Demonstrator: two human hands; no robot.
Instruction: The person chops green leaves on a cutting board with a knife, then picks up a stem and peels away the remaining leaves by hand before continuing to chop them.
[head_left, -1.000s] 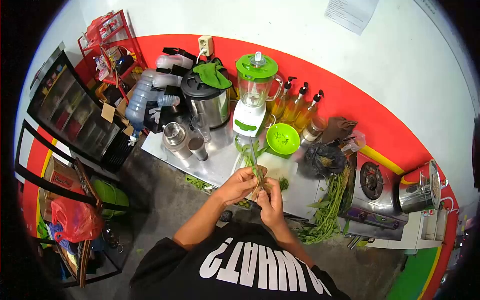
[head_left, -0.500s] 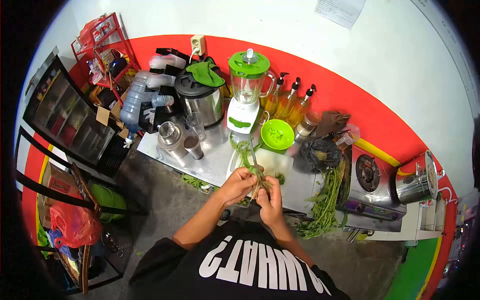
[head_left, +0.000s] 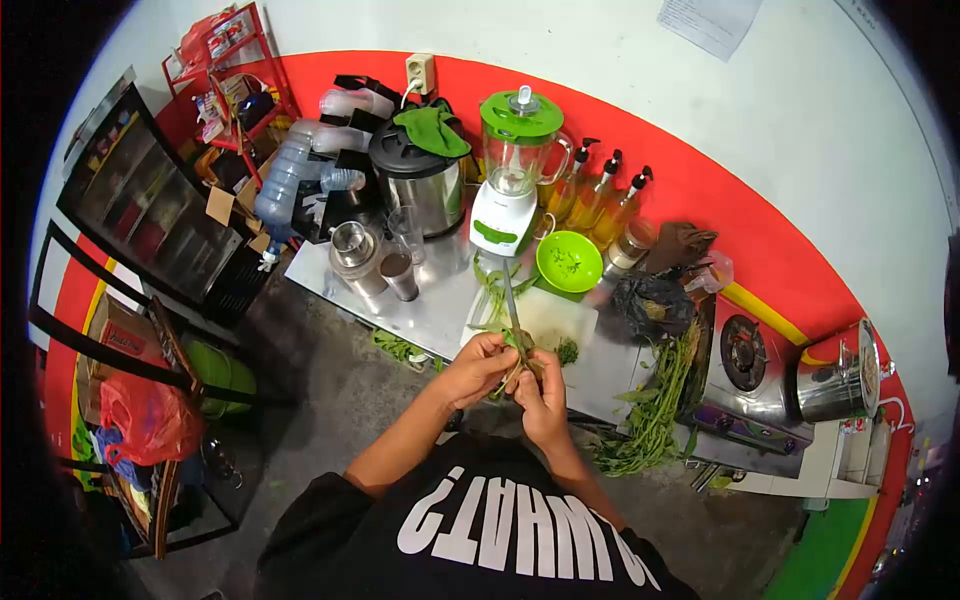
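My left hand [head_left: 481,371] is closed, pinching leafy green stems [head_left: 507,335] in front of my chest. Against it, my right hand [head_left: 543,392] is closed too, its thumb and fingers on the lower ends of the same stems. A knife [head_left: 511,298] points away from me, its blade rising from between my hands toward the blender; its handle is hidden there. Under and beyond the hands lies a white cutting board [head_left: 572,318], with more green leaves [head_left: 491,283] on its left and a small chopped green heap [head_left: 567,350] on its right.
A lime-green bowl [head_left: 570,262] holds chopped greens. Behind stand a blender [head_left: 503,213] and pump bottles [head_left: 590,200]. Metal cups [head_left: 352,252] are to the left. Long green vegetables [head_left: 655,410] hang over the table's front edge, beside a gas stove [head_left: 740,385].
The view has shifted slightly, so the table and its things sit a little further right. My hands stay together on the stems, with the leaves between them bunched differently.
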